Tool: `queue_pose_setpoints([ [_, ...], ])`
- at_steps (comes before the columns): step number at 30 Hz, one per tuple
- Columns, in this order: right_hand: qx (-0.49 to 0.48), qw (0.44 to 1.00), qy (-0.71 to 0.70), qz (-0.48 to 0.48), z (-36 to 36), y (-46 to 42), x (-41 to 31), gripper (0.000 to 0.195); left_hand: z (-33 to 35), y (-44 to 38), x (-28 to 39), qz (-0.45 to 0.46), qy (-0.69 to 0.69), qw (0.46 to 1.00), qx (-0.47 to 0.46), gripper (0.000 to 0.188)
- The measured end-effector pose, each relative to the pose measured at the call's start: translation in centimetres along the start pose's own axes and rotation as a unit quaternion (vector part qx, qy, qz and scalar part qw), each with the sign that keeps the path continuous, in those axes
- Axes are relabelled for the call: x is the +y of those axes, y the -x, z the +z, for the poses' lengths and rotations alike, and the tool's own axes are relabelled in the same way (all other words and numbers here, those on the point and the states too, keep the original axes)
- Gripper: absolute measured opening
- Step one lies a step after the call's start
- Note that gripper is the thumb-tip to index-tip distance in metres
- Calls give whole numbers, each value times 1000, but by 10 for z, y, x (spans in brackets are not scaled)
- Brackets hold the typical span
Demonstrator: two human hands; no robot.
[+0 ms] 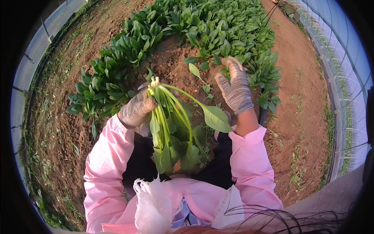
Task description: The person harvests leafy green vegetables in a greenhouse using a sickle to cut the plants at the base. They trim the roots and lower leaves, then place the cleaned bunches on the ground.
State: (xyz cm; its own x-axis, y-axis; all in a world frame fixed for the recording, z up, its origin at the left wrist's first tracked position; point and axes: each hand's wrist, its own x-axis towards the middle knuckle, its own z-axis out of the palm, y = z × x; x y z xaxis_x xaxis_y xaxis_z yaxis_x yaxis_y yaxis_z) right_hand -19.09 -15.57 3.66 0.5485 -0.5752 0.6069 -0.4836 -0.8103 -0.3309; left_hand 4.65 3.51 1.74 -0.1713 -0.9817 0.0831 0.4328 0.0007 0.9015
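Note:
My left hand (136, 108), in a grey knit work glove with a soiled coated palm, grips a bunch of spinach (167, 122) near its root ends. The pale cut ends point up, and the leaves hang down between my knees. One leaf stalk sticks out to the right of the bunch. A small grey piece that looks like a metal blade (143, 85) shows beside the left fingers; its handle is hidden. My right hand (236, 85), gloved alike, is held with thumb and fingers apart at the edge of the growing spinach (233, 32). Nothing shows in it.
Dense spinach plants curve around the dug soil (175, 58) ahead, with another stand of spinach (102, 90) at left. A loose leaf (195, 71) lies on the soil. Dirt paths (304, 117) run alongside. Plastic greenhouse walls (342, 87) rise at both sides. A dark bundle (287, 11) sits far right.

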Motion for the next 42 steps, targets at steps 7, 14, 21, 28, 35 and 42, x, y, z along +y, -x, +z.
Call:
queue_pose_setpoints([
  [7,-207,769,-575,188,-3,2,-36,36,-6,7,-4,-79,5,997,-17,84],
  [14,-315,752,-573,85,15,17,-70,40,-1,2,-14,-119,27,992,-21,78],
  [21,-261,800,-536,66,31,28,-70,37,-4,-2,-19,-134,-58,989,4,72],
  [28,-228,829,-501,98,41,37,-64,34,3,-10,-32,-116,5,992,48,58],
  [35,-139,829,-531,111,55,47,-74,34,7,-14,-34,-144,28,987,69,64],
  [42,-168,770,-609,87,52,44,-77,49,4,-23,-42,-66,0,997,36,60],
])
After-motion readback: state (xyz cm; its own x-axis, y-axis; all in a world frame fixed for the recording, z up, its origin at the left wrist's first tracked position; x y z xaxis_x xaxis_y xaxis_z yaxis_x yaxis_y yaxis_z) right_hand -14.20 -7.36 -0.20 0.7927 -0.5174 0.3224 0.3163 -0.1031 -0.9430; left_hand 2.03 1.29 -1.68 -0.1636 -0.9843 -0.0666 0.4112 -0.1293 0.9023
